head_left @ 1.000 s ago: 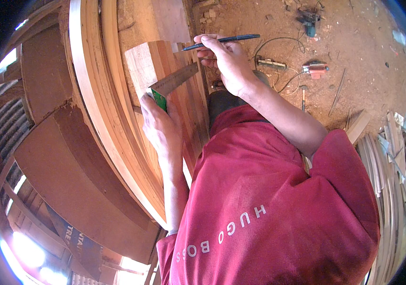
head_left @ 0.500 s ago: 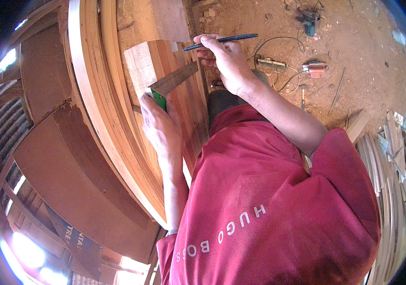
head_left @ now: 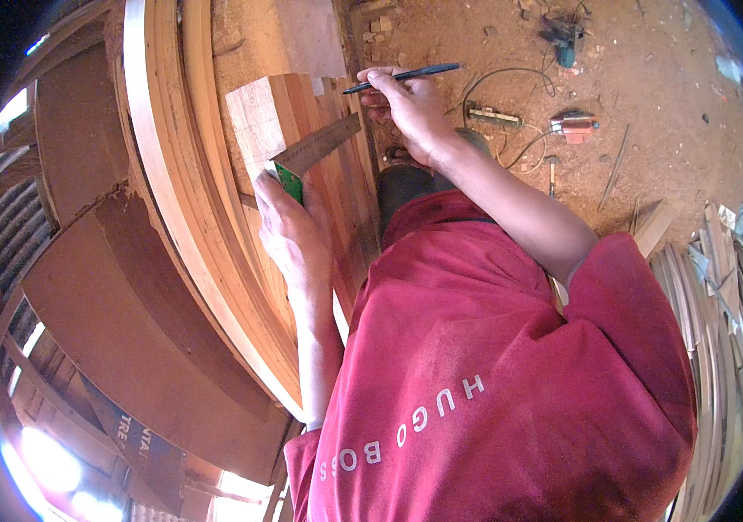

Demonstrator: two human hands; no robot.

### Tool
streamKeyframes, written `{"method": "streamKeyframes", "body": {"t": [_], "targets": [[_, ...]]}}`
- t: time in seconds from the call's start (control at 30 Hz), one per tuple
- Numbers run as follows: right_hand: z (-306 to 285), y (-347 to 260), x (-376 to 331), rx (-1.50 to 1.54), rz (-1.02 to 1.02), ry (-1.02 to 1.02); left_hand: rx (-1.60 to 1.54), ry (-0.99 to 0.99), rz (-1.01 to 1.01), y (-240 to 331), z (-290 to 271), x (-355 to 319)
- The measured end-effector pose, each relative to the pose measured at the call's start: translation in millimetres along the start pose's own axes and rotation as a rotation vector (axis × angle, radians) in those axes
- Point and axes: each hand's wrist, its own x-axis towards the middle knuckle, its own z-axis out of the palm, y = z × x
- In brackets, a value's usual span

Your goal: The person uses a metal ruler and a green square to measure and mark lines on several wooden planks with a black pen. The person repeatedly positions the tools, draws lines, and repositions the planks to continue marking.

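My left hand [head_left: 291,230] is closed on the green stock of a try square [head_left: 317,145], pressing it against a block of several wooden pieces laid side by side [head_left: 349,196]. The square's metal blade lies across the top of the wood and points to the right. Its near end meets the pale side face [head_left: 254,113] of the block. In my right hand [head_left: 419,117] is a dark pen [head_left: 402,78], pinched between thumb and fingers. That hand hovers just beyond the blade's far end, the pen nearly level and its tip pointing left above the wood.
Long planks [head_left: 158,130] run along the left side of the bench. Sawdust covers the ground, where a red power tool [head_left: 574,128], a dark green tool [head_left: 566,48], a cable and a hammer [head_left: 552,174] lie. Thin wood strips [head_left: 702,304] are piled at the right.
The pen has shifted slightly in my right hand, its back end drawing a little left. My left hand and the square stay in place on the wood.
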Motion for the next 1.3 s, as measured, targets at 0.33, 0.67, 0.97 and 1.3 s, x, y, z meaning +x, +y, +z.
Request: {"method": "streamKeyframes", "body": {"t": [0.33,0.67,0.97,1.3], "targets": [[-35,131,68,-0.346,0.105,0.14,0.026,0.011,0.013,-2,1,0],[-25,174,69,-0.04,0.1,0.152,0.032,-0.012,-0.032,-6,3,-1],[-32,179,75,-0.126,0.064,0.158,-0.002,-0.004,0.01,1,0,1],[-26,171,67,-0.063,0.113,0.146,0.018,0.002,-0.007,-1,1,-1]]}}
